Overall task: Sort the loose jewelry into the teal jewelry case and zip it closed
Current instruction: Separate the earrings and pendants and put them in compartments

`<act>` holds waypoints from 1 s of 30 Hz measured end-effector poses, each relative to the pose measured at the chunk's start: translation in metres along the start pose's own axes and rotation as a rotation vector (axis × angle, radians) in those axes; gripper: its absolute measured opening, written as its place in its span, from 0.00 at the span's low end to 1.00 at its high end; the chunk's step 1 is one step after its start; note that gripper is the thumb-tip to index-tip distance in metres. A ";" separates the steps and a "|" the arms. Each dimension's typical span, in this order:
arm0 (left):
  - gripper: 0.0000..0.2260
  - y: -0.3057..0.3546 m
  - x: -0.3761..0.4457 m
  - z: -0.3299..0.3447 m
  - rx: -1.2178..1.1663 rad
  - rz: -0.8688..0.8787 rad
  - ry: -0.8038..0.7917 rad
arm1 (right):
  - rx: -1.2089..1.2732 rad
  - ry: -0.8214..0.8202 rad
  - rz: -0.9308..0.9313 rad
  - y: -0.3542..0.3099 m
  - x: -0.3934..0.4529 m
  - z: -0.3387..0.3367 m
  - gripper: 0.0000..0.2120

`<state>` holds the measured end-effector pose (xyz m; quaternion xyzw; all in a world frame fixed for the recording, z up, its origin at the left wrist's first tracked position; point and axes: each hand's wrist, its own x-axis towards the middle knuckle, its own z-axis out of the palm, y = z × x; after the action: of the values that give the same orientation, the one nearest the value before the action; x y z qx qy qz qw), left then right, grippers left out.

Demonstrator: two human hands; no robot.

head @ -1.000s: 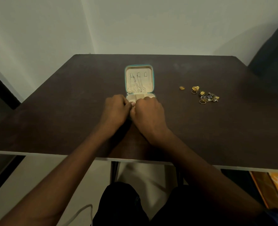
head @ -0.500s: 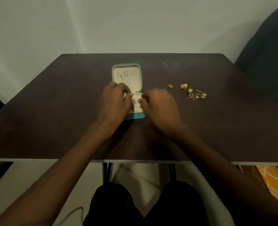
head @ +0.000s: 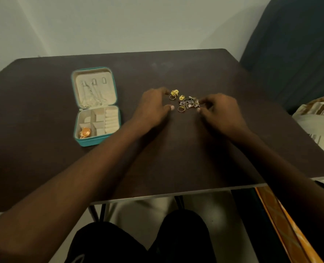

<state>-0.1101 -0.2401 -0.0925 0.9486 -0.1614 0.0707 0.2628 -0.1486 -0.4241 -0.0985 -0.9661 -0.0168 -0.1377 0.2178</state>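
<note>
The teal jewelry case [head: 89, 142] lies open on the left of the dark table [head: 43, 114]. Chains hang in its cream lid and an orange-gold piece [head: 85, 133] sits in the front left compartment. A small pile of gold and silver jewelry [head: 187, 103] lies mid-table, with a gold ring [head: 173, 94] at its left edge. My left hand [head: 152, 107] rests just left of the pile, fingers spread, fingertips by the gold ring. My right hand [head: 221, 111] is at the pile's right side, its thumb and forefinger touching the silver pieces; whether it pinches one is unclear.
A dark blue cushioned seat [head: 299, 50] stands at the right behind the table. Striped cloth [head: 320, 122] lies beyond the right edge. My knees [head: 176, 240] are below the front edge. A pale wall backs the table.
Both hands left the case and moved right to the jewelry pile. The case's compartments are uncovered and show the orange-gold piece. The camera view swung right.
</note>
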 end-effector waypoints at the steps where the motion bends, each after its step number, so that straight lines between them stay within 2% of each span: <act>1: 0.26 0.000 0.005 0.005 0.000 0.011 -0.038 | -0.007 -0.013 -0.005 0.003 0.005 0.003 0.15; 3: 0.28 0.000 0.012 0.014 0.013 0.049 -0.072 | -0.021 -0.019 -0.017 0.006 0.015 0.010 0.16; 9: 0.12 0.005 0.024 0.030 0.081 0.130 -0.005 | -0.035 -0.033 -0.055 0.003 0.033 0.023 0.16; 14: 0.05 0.003 0.024 0.034 0.046 0.122 0.079 | -0.028 0.002 -0.052 0.006 0.039 0.024 0.10; 30: 0.08 0.001 0.015 0.024 0.108 0.109 0.085 | 0.051 -0.005 -0.016 0.014 0.030 0.007 0.05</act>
<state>-0.0952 -0.2572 -0.1092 0.9474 -0.1975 0.1337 0.2136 -0.1169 -0.4349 -0.1022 -0.9604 -0.0284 -0.1368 0.2411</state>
